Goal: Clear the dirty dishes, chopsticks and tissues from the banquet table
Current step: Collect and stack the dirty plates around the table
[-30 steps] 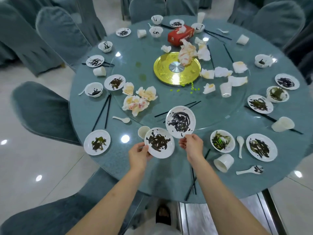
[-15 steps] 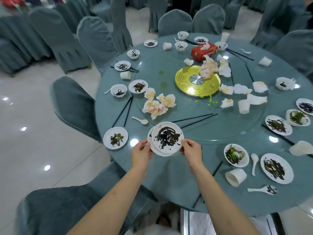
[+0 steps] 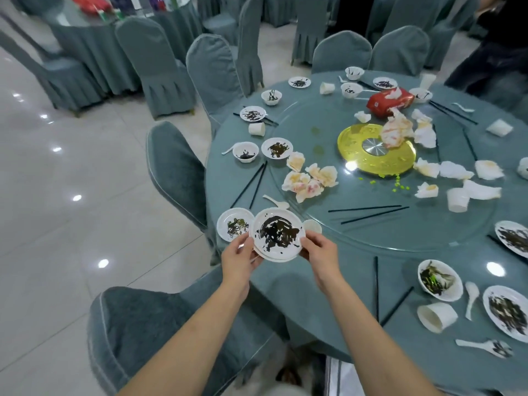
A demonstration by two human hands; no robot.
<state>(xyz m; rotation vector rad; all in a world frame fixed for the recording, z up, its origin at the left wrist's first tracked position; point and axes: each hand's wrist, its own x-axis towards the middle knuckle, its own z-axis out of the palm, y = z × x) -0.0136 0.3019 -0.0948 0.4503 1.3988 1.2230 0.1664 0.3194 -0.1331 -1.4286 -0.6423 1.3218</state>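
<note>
Left hand (image 3: pixel 239 260) & right hand (image 3: pixel 320 250) each grip opp. rims of stacked dirty plates (image 3: pixel 276 232), held above table (image 3: pixel 328 275) edge, just beside another dirty plate (image 3: pixel 235 224).

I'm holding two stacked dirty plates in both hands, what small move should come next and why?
Probably carry the stacked plates a little left and set them on the dirty plate right beside them. Both the left hand and right hand grip the stack's rims, and that plate is the nearest one.

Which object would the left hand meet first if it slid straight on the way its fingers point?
Probably the dirty plate lying just beyond the left hand, beside the held stack of plates; depth is unclear.
</note>
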